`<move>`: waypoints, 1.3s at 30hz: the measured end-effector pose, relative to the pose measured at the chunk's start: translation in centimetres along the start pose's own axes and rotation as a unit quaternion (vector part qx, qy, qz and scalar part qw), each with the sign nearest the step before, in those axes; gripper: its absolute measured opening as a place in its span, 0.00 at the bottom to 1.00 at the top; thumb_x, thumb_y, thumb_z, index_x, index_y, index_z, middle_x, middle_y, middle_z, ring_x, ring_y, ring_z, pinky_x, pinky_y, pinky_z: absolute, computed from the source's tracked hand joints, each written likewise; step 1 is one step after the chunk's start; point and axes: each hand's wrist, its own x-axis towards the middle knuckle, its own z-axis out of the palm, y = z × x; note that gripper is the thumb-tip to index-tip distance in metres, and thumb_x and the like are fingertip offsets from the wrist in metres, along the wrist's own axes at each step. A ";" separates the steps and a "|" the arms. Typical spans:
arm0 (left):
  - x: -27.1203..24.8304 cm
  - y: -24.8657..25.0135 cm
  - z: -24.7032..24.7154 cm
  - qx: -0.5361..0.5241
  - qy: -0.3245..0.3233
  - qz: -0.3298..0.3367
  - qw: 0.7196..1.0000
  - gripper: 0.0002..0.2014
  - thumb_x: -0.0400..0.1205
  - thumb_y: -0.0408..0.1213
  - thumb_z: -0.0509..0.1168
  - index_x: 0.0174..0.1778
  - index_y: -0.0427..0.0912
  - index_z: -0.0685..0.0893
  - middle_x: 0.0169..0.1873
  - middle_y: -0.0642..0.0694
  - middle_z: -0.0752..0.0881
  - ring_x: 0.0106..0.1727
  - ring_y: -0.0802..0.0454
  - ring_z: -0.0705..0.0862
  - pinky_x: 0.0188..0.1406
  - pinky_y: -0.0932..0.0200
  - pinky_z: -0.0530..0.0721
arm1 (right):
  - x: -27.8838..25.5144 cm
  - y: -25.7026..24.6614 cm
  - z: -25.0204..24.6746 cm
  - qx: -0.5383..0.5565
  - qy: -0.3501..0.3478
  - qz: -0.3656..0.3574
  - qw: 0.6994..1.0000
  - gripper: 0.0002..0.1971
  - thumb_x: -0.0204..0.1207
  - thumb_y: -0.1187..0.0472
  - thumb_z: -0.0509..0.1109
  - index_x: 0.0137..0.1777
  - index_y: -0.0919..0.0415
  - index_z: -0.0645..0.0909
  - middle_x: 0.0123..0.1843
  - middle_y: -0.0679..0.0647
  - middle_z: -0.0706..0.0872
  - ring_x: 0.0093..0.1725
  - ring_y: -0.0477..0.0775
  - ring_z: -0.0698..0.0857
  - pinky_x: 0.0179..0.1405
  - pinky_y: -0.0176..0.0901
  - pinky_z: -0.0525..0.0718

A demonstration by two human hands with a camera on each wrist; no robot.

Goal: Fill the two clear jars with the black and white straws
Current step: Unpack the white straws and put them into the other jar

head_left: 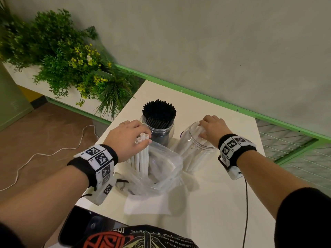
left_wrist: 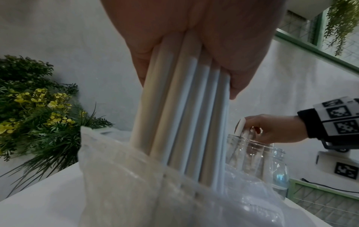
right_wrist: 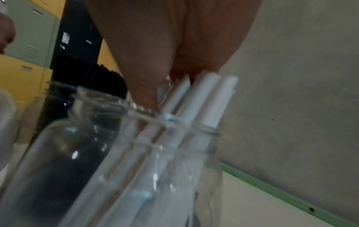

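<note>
Grey wall, white table.
We note a planter box (head_left: 53, 56) left of the table (head_left: 206, 194); green rail (head_left: 197, 94) behind it, brown floor (head_left: 44, 126) beneath.

The table (head_left: 215, 185) is cream-white. On it, the jar (head_left: 158, 129) at the far side is clear and packed with black straws (head_left: 159, 111). To the right of that jar, a second clear jar (head_left: 198, 145) shows a few white straws (right_wrist: 211, 98) through its wall. In front of the black-straw jar, a bundle of white straws (left_wrist: 186, 115) rises from a clear, filmy plastic bag (head_left: 161, 169). Both wrists carry black bands (head_left: 236, 149) with white blocks of black-and-white square code patterns. Left of the table, a planter (head_left: 59, 56) shows dark green leaves with yellow flowers. A bright green rail (head_left: 197, 93) edges the grey wall behind.
</note>
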 end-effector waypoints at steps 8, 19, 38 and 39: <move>0.0 0.2 -0.2 -0.001 0.005 0.002 1.000 0.22 0.73 0.65 0.48 0.50 0.61 0.82 0.50 0.61 0.79 0.52 0.55 0.76 0.47 0.62 0.69 | 0.6 1.9 -2.5 0.067 0.017 0.021 0.997 0.11 0.77 0.69 0.69 0.59 0.66 0.84 0.54 0.64 0.82 0.56 0.66 0.80 0.54 0.53 0.79; 0.1 0.0 -0.3 0.004 0.000 0.001 1.000 0.22 0.73 0.65 0.47 0.50 0.63 0.81 0.50 0.62 0.78 0.52 0.56 0.76 0.47 0.62 0.67 | -1.7 1.8 -4.5 0.102 0.118 0.083 0.984 0.09 0.78 0.59 0.71 0.55 0.60 0.85 0.53 0.59 0.77 0.51 0.61 0.79 0.48 0.45 0.74; 0.2 -0.1 -0.1 0.006 0.003 0.001 1.000 0.20 0.74 0.65 0.47 0.50 0.65 0.80 0.50 0.64 0.76 0.50 0.59 0.73 0.44 0.62 0.67 | -1.1 0.4 -7.0 0.187 0.046 0.094 0.977 0.05 0.77 0.67 0.70 0.46 0.60 0.88 0.44 0.51 0.81 0.44 0.49 0.77 0.47 0.35 0.69; 0.2 -0.2 -0.1 0.005 0.003 0.001 1.000 0.20 0.74 0.65 0.47 0.50 0.65 0.80 0.49 0.64 0.76 0.50 0.59 0.74 0.44 0.62 0.67 | -0.2 0.2 -7.0 0.185 0.041 0.092 0.977 0.05 0.78 0.67 0.70 0.46 0.61 0.88 0.45 0.52 0.82 0.45 0.49 0.78 0.47 0.35 0.69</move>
